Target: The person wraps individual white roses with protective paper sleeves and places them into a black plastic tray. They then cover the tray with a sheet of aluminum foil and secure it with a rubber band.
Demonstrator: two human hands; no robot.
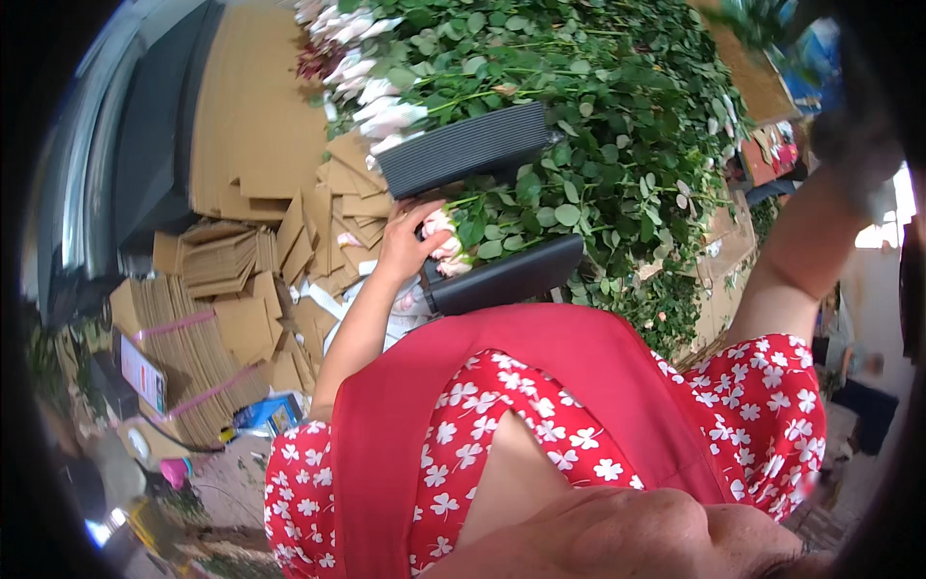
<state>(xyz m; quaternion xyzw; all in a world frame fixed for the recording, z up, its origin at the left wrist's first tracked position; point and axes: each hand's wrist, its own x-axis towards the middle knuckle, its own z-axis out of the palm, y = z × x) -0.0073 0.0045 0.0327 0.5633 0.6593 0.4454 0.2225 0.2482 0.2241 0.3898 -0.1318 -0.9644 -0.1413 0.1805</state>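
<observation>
My left hand curves around pale pink rose heads, its thumb and fingers on either side of the blooms. Their leafy stems run right between two dark side panels. The far panel is ribbed; the near panel is smooth and close to my red apron. My right arm is raised at the far right. The right hand is dark and blurred, so its grip is hard to make out. Blurred green leaves show above and left of it.
Roses with white sleeves on their heads lie beyond the far panel, their foliage spreading right. Cardboard pieces and a strapped cardboard stack stand at left. A phone leans on the stack. A blue box lies nearby.
</observation>
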